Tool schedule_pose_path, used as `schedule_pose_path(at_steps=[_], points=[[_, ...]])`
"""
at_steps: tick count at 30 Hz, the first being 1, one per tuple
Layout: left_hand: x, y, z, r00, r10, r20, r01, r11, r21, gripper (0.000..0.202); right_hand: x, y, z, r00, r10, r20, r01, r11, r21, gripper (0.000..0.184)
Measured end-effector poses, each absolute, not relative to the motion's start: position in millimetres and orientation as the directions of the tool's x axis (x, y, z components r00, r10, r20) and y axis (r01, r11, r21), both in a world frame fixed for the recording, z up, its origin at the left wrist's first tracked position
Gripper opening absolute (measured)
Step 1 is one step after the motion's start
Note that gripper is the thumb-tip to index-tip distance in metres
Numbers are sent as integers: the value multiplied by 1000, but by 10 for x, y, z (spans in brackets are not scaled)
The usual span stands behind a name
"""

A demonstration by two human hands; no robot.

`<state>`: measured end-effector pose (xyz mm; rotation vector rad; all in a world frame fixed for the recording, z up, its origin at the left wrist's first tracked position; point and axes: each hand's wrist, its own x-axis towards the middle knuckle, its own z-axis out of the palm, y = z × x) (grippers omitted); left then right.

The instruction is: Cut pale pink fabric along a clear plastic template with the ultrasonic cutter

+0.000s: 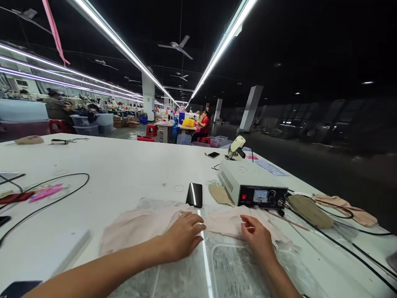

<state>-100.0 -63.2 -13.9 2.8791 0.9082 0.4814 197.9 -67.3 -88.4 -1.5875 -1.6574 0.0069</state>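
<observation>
Two pieces of thin pale pink fabric lie on a clear plastic sheet [186, 273] in front of me. My left hand [184, 234] is over the inner edge of the left fabric piece [133, 225], fingers loosely bent and thumb apart, with no object visible in it. At the right fabric piece [223, 221], my right hand [259, 238] hovers or rests at its near side; its fingers are curved with a gap to the thumb. Whether either hand touches the cloth is hard to tell. Beyond the fabric, between the hands, lies a black phone [194, 194].
A grey box with a meter [260, 182] stands at the right, cables running from it. A cream handheld device [237, 145] is behind it. Brown pads [310, 210] lie on the right; a black cable [77, 174] loops on the left. A person in red [204, 123] sits farther off.
</observation>
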Motion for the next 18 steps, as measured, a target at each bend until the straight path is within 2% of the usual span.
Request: schedule_pose_path(at_steps=[4, 9, 13, 18], points=[[-315, -446, -243, 780, 598, 184, 575, -801, 163, 20, 2135, -807, -1067, 102, 766, 635, 881, 228, -416, 15], [157, -155, -365, 744, 662, 91, 654, -749, 105, 19, 2095, -743, -1131, -27, 702, 711, 895, 333, -296, 22], [216, -81, -391, 711, 698, 82, 694, -716, 72, 12, 2053, -696, -1098, -18, 744, 668, 908, 292, -300, 25], [183, -92, -360, 701, 709, 71, 706, -705, 65, 13, 1917, -730, -1031, 31, 829, 558, 921, 194, -339, 22]])
